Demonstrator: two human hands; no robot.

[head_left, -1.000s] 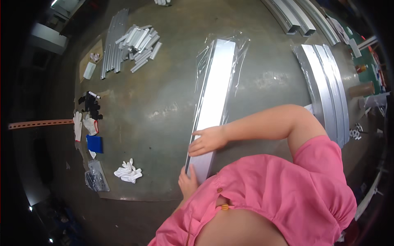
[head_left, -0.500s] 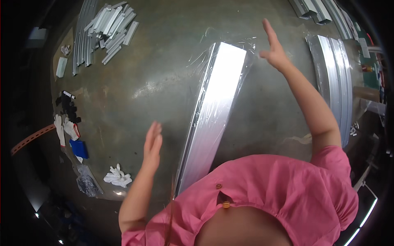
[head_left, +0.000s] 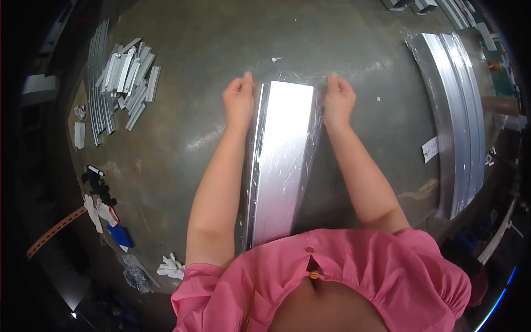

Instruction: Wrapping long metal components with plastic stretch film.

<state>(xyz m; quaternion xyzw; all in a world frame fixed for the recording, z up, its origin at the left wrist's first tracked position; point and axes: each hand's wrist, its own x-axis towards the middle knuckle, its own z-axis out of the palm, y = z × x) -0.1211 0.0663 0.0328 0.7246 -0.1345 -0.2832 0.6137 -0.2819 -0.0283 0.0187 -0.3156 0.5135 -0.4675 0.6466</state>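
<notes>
A long silvery metal profile lies on the table in front of me, its near end running under my chest. Clear plastic film wraps it loosely and sticks out past its far end. At the far left corner of the profile, my left hand is closed, its fingers pinching the film. My right hand is closed in the same way on the film at the far right corner. Between the two hands the film's edge stretches thinly across and is hard to make out.
On the far left lie a pile of short metal pieces and long thin strips. Film-wrapped profiles with a white label lie at the right. White gloves, a marker and a blue object sit along the left edge.
Both hands, open and apart before, have come in to the profile's far corners and closed on the film. The profile looks straighter in view, and my view has shifted.
</notes>
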